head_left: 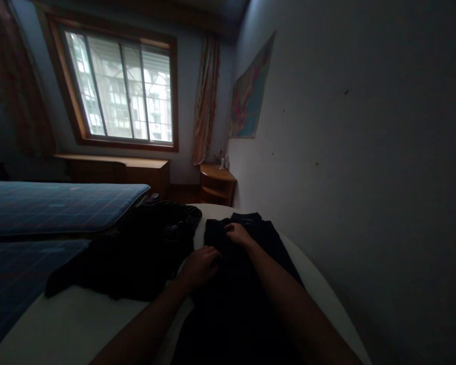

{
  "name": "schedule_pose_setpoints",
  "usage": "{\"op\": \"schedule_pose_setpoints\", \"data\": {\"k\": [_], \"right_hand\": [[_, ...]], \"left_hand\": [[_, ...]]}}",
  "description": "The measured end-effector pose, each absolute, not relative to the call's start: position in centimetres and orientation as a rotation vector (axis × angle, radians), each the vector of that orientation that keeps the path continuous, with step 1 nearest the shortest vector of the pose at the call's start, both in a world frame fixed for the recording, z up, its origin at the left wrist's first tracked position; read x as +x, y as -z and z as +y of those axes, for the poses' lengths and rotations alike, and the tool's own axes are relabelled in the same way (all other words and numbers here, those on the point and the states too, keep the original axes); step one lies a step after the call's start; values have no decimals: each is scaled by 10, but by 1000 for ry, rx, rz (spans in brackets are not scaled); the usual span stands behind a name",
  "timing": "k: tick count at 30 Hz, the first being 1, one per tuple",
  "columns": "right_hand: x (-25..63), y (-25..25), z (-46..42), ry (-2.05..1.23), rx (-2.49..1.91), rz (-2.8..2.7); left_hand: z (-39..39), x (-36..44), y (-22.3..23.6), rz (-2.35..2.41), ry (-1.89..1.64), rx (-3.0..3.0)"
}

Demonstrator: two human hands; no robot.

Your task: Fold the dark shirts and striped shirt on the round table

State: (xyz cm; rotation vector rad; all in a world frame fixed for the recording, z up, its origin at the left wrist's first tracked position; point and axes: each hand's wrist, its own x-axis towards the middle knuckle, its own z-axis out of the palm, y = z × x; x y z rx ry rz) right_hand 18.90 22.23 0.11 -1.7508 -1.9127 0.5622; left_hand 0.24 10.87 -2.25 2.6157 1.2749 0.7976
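Note:
A dark garment [247,294] lies spread lengthwise on the white bed sheet [79,319] in front of me. My left hand [199,266] rests on its left edge with the fingers curled onto the cloth. My right hand [238,234] is farther up, near the garment's top, with the fingers bent and pinching the fabric. The room is dim and the fingertips are hard to make out.
A heap of other dark clothes [137,253] lies to the left of the garment. A blue checked quilt [53,205] covers the left side of the bed. The wall [365,152] runs close along the right. A window, a wooden desk and a corner shelf [216,182] stand beyond.

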Motion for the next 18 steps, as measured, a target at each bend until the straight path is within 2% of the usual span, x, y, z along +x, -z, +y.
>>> {"op": "schedule_pose_setpoints", "data": {"k": [4, 9, 18], "right_hand": [[182, 2, 220, -481, -1772, -2006], [161, 2, 220, -353, -1822, -2044], [137, 8, 233, -257, -1929, -2004]], "left_hand": [[109, 4, 23, 1293, -917, 2556], [118, 2, 28, 1614, -1173, 2327], [127, -3, 34, 1808, -1011, 2108]]}}
